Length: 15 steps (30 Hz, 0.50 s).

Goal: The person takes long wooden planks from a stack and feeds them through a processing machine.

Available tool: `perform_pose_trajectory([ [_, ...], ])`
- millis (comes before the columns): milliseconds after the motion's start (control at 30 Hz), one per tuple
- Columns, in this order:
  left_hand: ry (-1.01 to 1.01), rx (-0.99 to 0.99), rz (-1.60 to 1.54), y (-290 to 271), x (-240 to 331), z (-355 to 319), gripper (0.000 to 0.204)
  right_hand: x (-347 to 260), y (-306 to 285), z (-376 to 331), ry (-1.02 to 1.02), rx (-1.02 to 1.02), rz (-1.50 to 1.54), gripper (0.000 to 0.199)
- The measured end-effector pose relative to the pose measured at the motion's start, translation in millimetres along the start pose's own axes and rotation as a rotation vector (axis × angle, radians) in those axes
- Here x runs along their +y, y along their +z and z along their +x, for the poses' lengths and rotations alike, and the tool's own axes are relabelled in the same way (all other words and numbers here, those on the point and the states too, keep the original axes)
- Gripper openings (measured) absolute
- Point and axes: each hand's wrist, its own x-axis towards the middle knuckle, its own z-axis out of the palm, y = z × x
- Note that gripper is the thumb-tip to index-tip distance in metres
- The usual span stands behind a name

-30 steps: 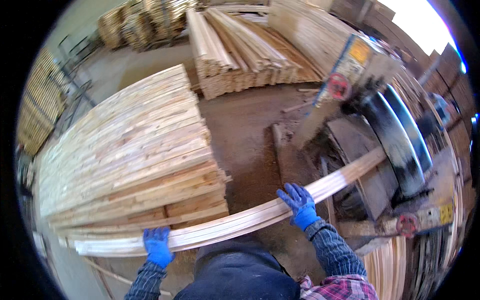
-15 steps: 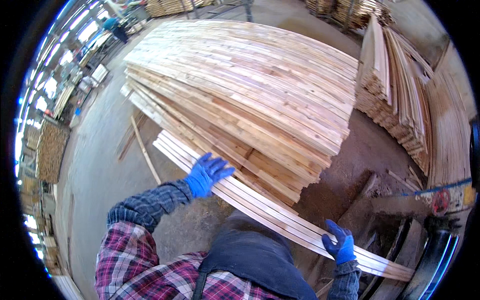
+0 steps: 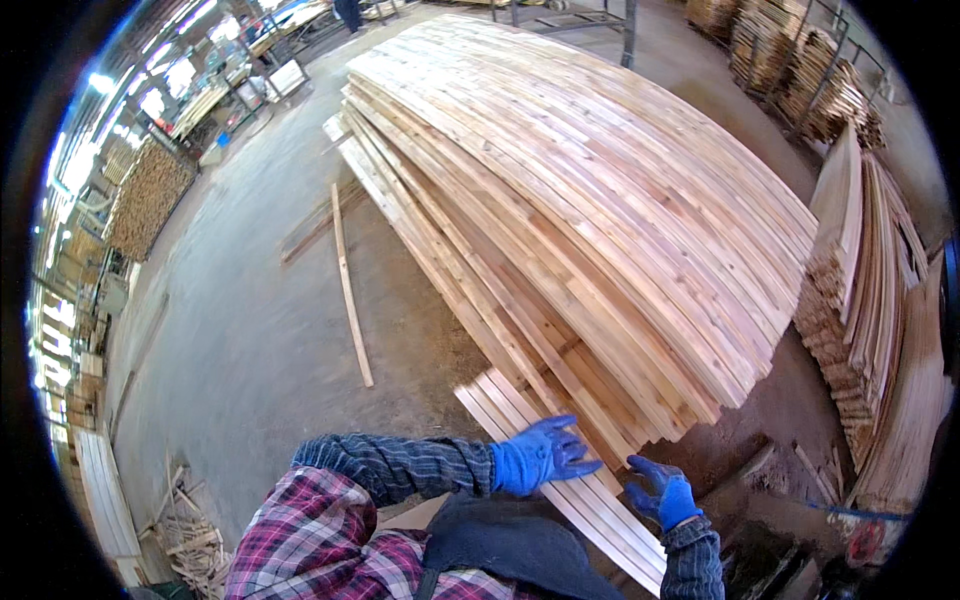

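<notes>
A narrow bundle of several pale wooden strips slants down to the right in front of me, beside a large stack of boards. Across the strips lies my left hand, in a blue glove, its fingers spread and stretched over their top. My right hand, gloved in blue too, is open beside the strips' right edge, fingers apart and nothing seen in them. Whether it touches the edge I cannot tell. The lower end of the strips passes out of sight near my right forearm.
A loose strip lies on the concrete floor at left. More boards are stacked at the right. Wood scraps and white boards lie at lower left. A metal rack stands beyond the big stack.
My view has turned, so the big stack appears farther right. The strips now slope more steeply and sit lower in view. My two hands are closer together.
</notes>
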Motion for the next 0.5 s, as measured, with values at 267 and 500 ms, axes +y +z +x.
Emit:
perform_pose_trajectory([
  [267, -0.292, 0.006, -0.602, -3.2, -96.6, -45.5, 0.07, 22.0, 41.5, 97.9, 0.029, -0.194, 0.03, 0.051],
  [500, -1.232, 0.244, -1.354, 175.9, -206.1, -84.2, 0.048, 114.4, 145.7, 189.7, 0.106, -0.314, 0.043, 0.067],
])
